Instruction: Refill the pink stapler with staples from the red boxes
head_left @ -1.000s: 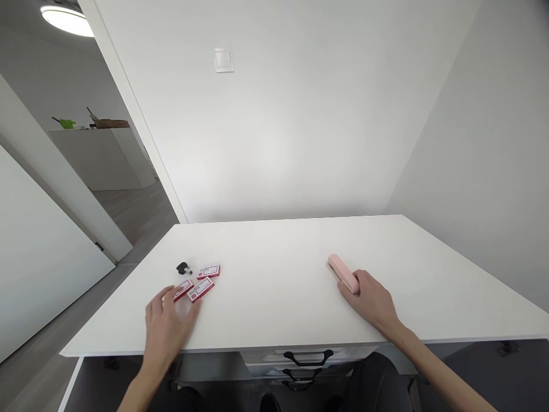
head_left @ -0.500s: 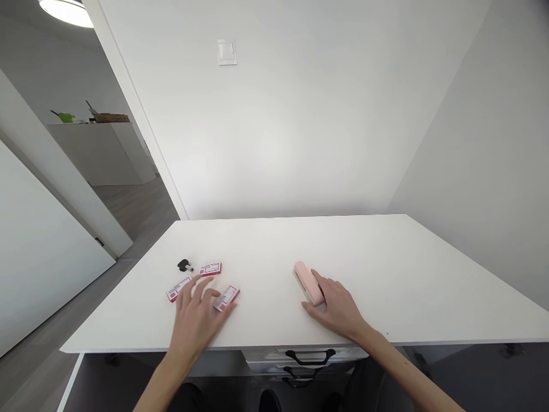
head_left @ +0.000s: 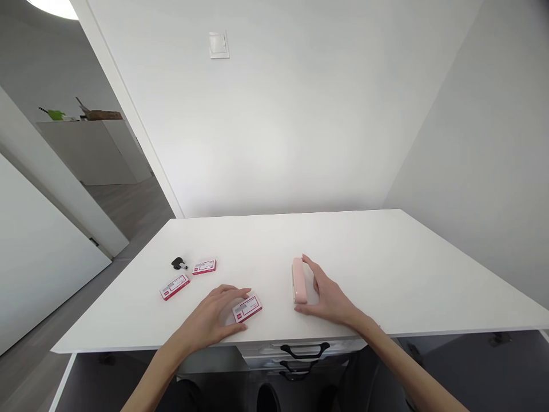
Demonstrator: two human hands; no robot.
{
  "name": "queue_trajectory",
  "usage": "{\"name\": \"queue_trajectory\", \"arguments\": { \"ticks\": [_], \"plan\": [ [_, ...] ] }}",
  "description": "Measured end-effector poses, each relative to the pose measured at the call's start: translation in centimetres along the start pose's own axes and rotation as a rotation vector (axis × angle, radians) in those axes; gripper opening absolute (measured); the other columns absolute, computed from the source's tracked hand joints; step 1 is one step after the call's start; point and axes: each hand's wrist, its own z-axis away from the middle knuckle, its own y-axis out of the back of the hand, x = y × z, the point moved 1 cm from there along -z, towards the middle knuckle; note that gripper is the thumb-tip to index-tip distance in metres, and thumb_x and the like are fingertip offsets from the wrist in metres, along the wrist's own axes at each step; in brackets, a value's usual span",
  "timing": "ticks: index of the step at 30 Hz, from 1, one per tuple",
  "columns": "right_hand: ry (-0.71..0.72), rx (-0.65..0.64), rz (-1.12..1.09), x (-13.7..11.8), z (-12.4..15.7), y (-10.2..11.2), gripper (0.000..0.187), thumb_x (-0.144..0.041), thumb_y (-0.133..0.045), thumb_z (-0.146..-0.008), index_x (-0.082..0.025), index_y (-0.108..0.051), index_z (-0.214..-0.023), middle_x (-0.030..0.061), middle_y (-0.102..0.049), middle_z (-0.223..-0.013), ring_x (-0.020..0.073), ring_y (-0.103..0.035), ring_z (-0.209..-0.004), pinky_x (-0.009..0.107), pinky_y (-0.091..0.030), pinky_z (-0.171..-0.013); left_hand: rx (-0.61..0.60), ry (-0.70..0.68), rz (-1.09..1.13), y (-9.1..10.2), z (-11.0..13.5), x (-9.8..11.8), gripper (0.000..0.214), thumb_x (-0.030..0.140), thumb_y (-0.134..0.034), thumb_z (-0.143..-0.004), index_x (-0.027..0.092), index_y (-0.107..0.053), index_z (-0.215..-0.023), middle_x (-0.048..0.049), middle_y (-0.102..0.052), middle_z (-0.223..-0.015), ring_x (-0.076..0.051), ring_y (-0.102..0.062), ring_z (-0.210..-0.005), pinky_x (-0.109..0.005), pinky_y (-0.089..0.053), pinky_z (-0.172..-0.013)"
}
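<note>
My right hand (head_left: 332,300) is on a pink stapler (head_left: 299,281) lying on the white table, its thumb at the near end and a fingertip at the far end. My left hand (head_left: 214,315) curves around a small red-and-white box (head_left: 247,309), with fingers by its far edge and the thumb by its near edge. To the left lie two more such boxes, one farther back (head_left: 205,266) and one nearer (head_left: 175,286). Behind them is a small black item with a light metallic tip (head_left: 179,263); its kind is unclear.
A white wall with a light switch (head_left: 219,45) rises behind the table (head_left: 364,246). Beneath the table's front edge are drawers with black handles (head_left: 305,351). At the left a doorway opens onto another room with a cabinet (head_left: 81,151).
My left hand has moved right, along with the nearest box. The stapler has turned to point more straight away from me, and my right hand has shifted its hold to both ends.
</note>
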Motion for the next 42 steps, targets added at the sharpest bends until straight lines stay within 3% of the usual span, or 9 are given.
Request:
{"name": "queue_trajectory", "arguments": {
  "ticks": [6, 9, 13, 20, 24, 29, 35, 38, 42],
  "plan": [
    [0.143, -0.066, 0.033, -0.1, -0.9, -0.1, 0.102, -0.049, -0.078, -0.075, -0.036, -0.023, -0.16, 0.0067, -0.031, -0.164, 0.0326, -0.045, -0.139, 0.049, -0.042, -0.109, -0.068, 0.09, -0.022, -1.3, -1.4, 1.0, 0.081, 0.058, -0.076, -0.077, 0.033, -0.048, -0.149, -0.001, -0.069, -0.095, -0.025, -0.067, -0.092, -0.034, -0.053, -0.081],
    [0.157, -0.089, 0.025, 0.0, -0.8, -0.2, 0.103, -0.049, -0.079, -0.075, -0.039, -0.023, -0.16, 0.0056, -0.034, -0.162, 0.0329, -0.044, -0.14, 0.05, -0.039, -0.111, -0.038, 0.216, -0.142, -2.2, -1.8, 2.2, 0.076, 0.063, -0.064, -0.084, 0.027, -0.048, -0.148, -0.0048, -0.071, -0.094, -0.028, -0.067, -0.091, -0.037, -0.049, -0.083],
    [0.158, -0.089, 0.017, 0.2, -0.7, -0.3, 0.104, -0.049, -0.08, -0.074, -0.04, -0.022, -0.16, 0.0047, -0.036, -0.16, 0.0338, -0.046, -0.138, 0.049, -0.04, -0.111, -0.022, 0.348, -0.183, -3.0, -2.2, 3.5, 0.091, 0.075, -0.065, -0.075, 0.022, -0.049, -0.147, -0.0097, -0.072, -0.099, -0.033, -0.066, -0.096, -0.039, -0.046, -0.081],
    [0.174, -0.084, 0.018, 0.7, -0.8, -0.6, 0.105, -0.051, -0.079, -0.074, -0.042, -0.019, -0.16, 0.0035, -0.025, -0.168, 0.035, -0.036, -0.147, 0.053, -0.035, -0.114, -0.087, 0.319, 0.043, -2.3, -2.9, 3.6, 0.063, 0.057, -0.068, -0.079, 0.024, -0.059, -0.132, 0.0001, -0.064, -0.08, -0.023, -0.062, -0.076, -0.03, -0.04, -0.066],
    [0.192, -0.088, 0.005, 0.8, -0.8, -0.6, 0.106, -0.05, -0.08, -0.074, -0.041, -0.019, -0.161, 0.0046, -0.031, -0.166, 0.0345, -0.034, -0.149, 0.054, -0.034, -0.115, -0.058, 0.239, 0.157, -3.2, -4.8, 5.1, 0.066, 0.055, -0.071, -0.077, 0.025, -0.057, -0.134, 0.001, -0.062, -0.081, -0.021, -0.059, -0.075, -0.028, -0.04, -0.065],
    [0.219, -0.068, -0.023, 0.8, -0.8, -0.7, 0.105, -0.047, -0.08, -0.074, -0.039, -0.021, -0.161, 0.0045, -0.032, -0.165, 0.0333, -0.036, -0.148, 0.052, -0.037, -0.114, -0.092, 0.174, 0.084, -4.9, -7.6, 6.3, 0.046, 0.049, -0.075, -0.075, 0.023, -0.066, -0.112, 0.0, -0.063, -0.08, -0.02, -0.057, -0.071, -0.028, -0.034, -0.06],
    [0.21, -0.076, -0.019, 1.1, -1.0, -0.8, 0.111, -0.053, -0.083, -0.07, -0.039, -0.021, -0.161, 0.0055, -0.031, -0.166, 0.0341, -0.038, -0.147, 0.052, -0.036, -0.114, -0.114, 0.169, 0.173, -5.3, -6.8, 4.9, 0.1, 0.057, -0.082, -0.069, 0.025, -0.038, -0.153, -0.0003, -0.064, -0.091, -0.021, -0.06, -0.079, -0.029, -0.043, -0.066],
    [0.196, -0.081, -0.015, 1.1, -0.9, -0.7, 0.11, -0.054, -0.083, -0.071, -0.04, -0.021, -0.161, 0.0044, -0.03, -0.166, 0.0334, -0.036, -0.148, 0.054, -0.034, -0.116, -0.008, 0.124, 0.151, -4.3, -4.5, 2.9, 0.082, 0.054, -0.072, -0.082, 0.029, -0.04, -0.153, -0.0018, -0.063, -0.099, -0.021, -0.061, -0.086, -0.032, -0.049, -0.077],
    [0.178, -0.082, -0.025, 1.0, -0.7, -0.6, 0.107, -0.054, -0.082, -0.072, -0.041, -0.023, -0.16, 0.0034, -0.031, -0.166, 0.0331, -0.035, -0.148, 0.054, -0.033, -0.116, 0.466, 0.237, -0.202, -1.3, -0.3, -2.5, 0.039, 0.046, -0.052, -0.095, 0.022, -0.062, -0.124, -0.0109, -0.063, -0.115, -0.03, -0.057, -0.114, -0.045, -0.044, -0.102]
  ]
}}
